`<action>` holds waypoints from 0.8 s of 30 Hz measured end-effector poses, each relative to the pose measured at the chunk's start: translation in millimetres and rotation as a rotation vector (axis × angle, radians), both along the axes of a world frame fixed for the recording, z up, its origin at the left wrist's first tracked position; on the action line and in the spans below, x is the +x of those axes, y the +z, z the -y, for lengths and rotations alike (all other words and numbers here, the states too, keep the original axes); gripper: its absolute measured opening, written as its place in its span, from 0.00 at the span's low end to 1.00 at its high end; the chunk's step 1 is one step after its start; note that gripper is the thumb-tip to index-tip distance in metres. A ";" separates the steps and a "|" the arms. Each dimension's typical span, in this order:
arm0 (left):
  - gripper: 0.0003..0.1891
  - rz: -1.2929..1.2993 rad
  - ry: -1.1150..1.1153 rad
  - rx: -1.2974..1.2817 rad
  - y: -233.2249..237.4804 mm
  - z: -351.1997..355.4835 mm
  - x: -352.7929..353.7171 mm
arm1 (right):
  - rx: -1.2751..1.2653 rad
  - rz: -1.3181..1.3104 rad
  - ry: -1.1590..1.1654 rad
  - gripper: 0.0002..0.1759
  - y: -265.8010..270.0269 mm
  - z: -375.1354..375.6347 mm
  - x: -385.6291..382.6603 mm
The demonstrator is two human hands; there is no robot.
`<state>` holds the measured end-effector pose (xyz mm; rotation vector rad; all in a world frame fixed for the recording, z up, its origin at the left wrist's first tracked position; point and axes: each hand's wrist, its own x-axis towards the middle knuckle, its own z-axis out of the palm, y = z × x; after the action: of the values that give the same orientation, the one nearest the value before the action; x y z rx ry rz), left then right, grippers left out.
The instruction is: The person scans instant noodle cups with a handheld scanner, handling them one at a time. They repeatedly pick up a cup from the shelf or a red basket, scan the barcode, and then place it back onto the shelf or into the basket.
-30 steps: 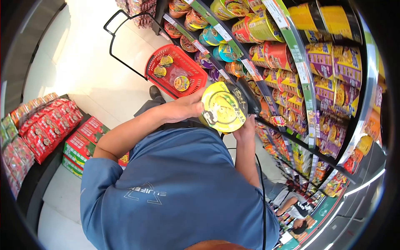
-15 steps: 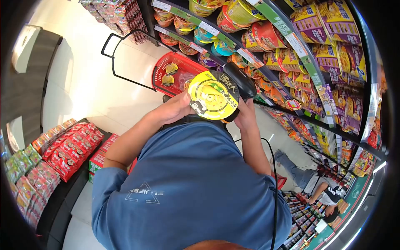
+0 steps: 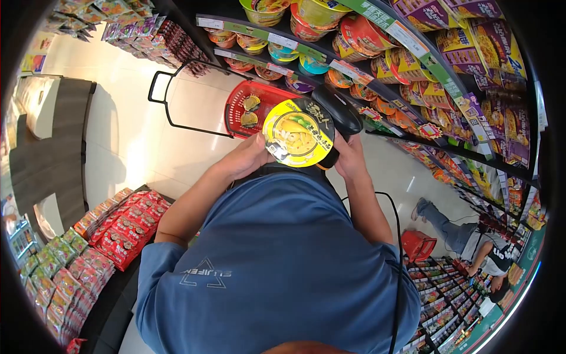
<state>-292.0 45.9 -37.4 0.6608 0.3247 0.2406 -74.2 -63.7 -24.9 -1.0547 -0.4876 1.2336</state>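
Observation:
My left hand (image 3: 247, 158) grips a yellow instant-noodle bowl (image 3: 298, 135) by its left edge, lid facing the camera. Behind and to the right of the bowl my right hand (image 3: 349, 156) holds a black handheld scanner (image 3: 337, 110), whose head sits against the bowl's upper right rim. A black cable (image 3: 396, 236) runs down from the scanner along my right arm. Both hands are raised in front of my chest, over a blue shirt.
A red shopping basket (image 3: 236, 103) with a black pull handle stands on the floor ahead, holding several noodle bowls. Shelves of noodle bowls (image 3: 377, 65) fill the right. Red packet displays (image 3: 127, 227) sit at lower left. Another person (image 3: 471, 242) crouches by a second red basket (image 3: 417, 245) down the aisle.
The view has swung to the left, so the shelves slid right. The bowl and scanner stayed together in my hands, shifting slightly left and up in view.

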 end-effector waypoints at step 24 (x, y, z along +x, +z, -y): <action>0.51 -0.059 0.090 -0.044 -1.7 -5.9 35.1 | 0.032 0.069 0.053 0.31 2.7 -7.7 38.3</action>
<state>-257.0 51.8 -39.2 0.6110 0.4158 0.2996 -35.9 -56.0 -22.2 -1.0657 -0.5901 1.2355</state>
